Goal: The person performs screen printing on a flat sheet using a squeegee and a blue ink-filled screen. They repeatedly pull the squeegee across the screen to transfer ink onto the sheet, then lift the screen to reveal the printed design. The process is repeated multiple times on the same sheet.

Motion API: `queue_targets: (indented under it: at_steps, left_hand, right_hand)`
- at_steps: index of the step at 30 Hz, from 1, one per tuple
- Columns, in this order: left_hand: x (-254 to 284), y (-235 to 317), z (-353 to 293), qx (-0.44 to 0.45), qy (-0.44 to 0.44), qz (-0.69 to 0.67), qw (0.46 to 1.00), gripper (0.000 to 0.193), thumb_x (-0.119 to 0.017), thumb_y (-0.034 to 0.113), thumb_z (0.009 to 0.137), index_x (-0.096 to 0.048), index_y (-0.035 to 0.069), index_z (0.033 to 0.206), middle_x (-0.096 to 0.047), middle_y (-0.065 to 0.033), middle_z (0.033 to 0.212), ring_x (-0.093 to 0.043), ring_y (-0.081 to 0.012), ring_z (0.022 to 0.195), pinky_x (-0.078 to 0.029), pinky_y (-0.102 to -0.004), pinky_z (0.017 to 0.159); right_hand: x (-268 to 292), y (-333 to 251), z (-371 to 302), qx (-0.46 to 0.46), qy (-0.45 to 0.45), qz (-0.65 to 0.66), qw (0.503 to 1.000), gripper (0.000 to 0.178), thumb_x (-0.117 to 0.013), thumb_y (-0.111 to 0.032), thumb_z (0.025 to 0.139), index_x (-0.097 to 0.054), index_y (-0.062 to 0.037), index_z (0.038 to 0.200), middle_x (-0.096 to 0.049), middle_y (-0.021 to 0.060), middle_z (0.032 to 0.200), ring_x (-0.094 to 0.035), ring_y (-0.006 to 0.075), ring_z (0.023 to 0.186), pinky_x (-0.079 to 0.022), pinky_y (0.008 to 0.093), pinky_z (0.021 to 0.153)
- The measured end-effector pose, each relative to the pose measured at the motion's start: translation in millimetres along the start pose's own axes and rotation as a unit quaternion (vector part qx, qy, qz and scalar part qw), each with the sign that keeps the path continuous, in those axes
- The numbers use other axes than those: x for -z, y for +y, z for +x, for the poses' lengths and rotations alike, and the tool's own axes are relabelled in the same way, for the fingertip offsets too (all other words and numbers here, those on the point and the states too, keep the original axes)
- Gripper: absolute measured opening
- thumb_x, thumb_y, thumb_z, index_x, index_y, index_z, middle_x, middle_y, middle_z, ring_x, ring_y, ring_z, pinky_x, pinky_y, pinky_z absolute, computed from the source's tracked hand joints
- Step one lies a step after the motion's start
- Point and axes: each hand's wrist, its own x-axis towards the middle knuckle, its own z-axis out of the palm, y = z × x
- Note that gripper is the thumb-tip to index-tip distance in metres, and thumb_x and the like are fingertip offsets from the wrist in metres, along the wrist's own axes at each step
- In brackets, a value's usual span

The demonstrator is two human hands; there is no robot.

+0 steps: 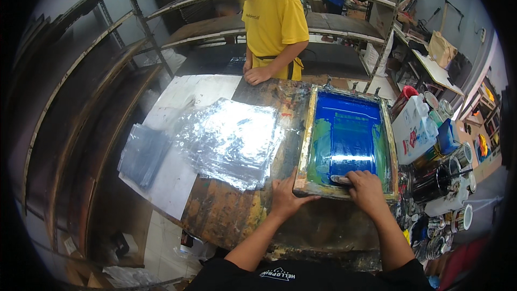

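A wooden-framed printing screen (305,175) lies on the stained table, its mesh spread with glossy blue ink (350,124) and green along the sides. My left hand (289,198) grips the near left corner of the frame, the thumb along the near edge and the fingers up the left side. Inside the near end of the frame, my right hand (367,187) is closed on a squeegee (339,179). Only the squeegee's left end shows; the hand covers the rest. Whatever lies under the screen is hidden.
Clear shiny plastic sheets (237,140) lie left of the screen, beside a smaller dark stack (142,153). Ink cans (433,180) and a white jug (414,132) crowd the right. A person in yellow (274,19) stands across the table (215,205). Shelves (91,108) line the left.
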Motion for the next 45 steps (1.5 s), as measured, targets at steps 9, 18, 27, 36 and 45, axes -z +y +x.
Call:
queue_targets:
  at_steps: [9, 18, 27, 36, 45]
  left_hand:
    - [0, 0, 0, 0.0, -0.005, 0.019, 1.0, 0.122, -0.087, 0.072, 0.068, -0.048, -0.007, 0.152, -0.077, -0.0174, 0.11, -0.072, -0.0311, 0.101, -0.04, -0.0441, 0.1]
    - [2, 2, -2, 0.04, -0.029, 0.023, 0.999, 0.122, -0.086, 0.074, 0.067, -0.049, -0.003, 0.154, -0.075, -0.0198, 0.119, -0.069, -0.034, 0.109, -0.039, -0.0448, 0.105]
    - [3, 6, -3, 0.055, -0.034, 0.046, 0.997, 0.121, -0.085, 0.076, 0.067, -0.051, -0.004, 0.153, -0.075, -0.0209, 0.118, -0.068, -0.034, 0.107, -0.04, -0.0434, 0.105]
    - [4, 6, -2, 0.038, -0.028, 0.023, 0.999, 0.121, -0.086, 0.075, 0.068, -0.05, -0.003, 0.154, -0.076, -0.019, 0.115, -0.07, -0.0315, 0.107, -0.039, -0.0426, 0.103]
    - [9, 14, -1, 0.058, -0.038, 0.029, 0.997, 0.119, -0.087, 0.072, 0.068, -0.051, -0.004, 0.152, -0.077, -0.017, 0.116, -0.07, -0.029, 0.107, -0.037, -0.0411, 0.103]
  right_hand:
    - [-6, 5, 1, 0.009, 0.002, -0.013, 1.0, 0.031, -0.077, -0.016, 0.08, -0.065, -0.0125, 0.108, -0.07, 0.0077, 0.099, -0.068, 0.0322, 0.096, -0.054, 0.0499, 0.079]
    - [-11, 8, 0, 0.013, 0.003, -0.009, 1.0, 0.026, -0.075, -0.018, 0.081, -0.064, -0.0113, 0.104, -0.071, 0.0093, 0.095, -0.069, 0.0329, 0.097, -0.054, 0.0505, 0.079]
    - [-10, 6, -1, 0.015, 0.007, -0.016, 1.0, 0.026, -0.071, -0.016, 0.081, -0.066, -0.0107, 0.105, -0.071, 0.0109, 0.097, -0.069, 0.0349, 0.097, -0.055, 0.05, 0.082]
    - [-15, 9, -2, 0.022, 0.023, -0.019, 0.999, 0.026, -0.074, -0.016, 0.08, -0.064, -0.012, 0.103, -0.07, 0.0089, 0.094, -0.069, 0.0328, 0.095, -0.054, 0.0492, 0.077]
    - [-10, 8, -4, 0.021, 0.01, -0.017, 1.0, 0.027, -0.073, -0.013, 0.08, -0.064, -0.0126, 0.105, -0.07, 0.0082, 0.095, -0.069, 0.0323, 0.096, -0.054, 0.0491, 0.078]
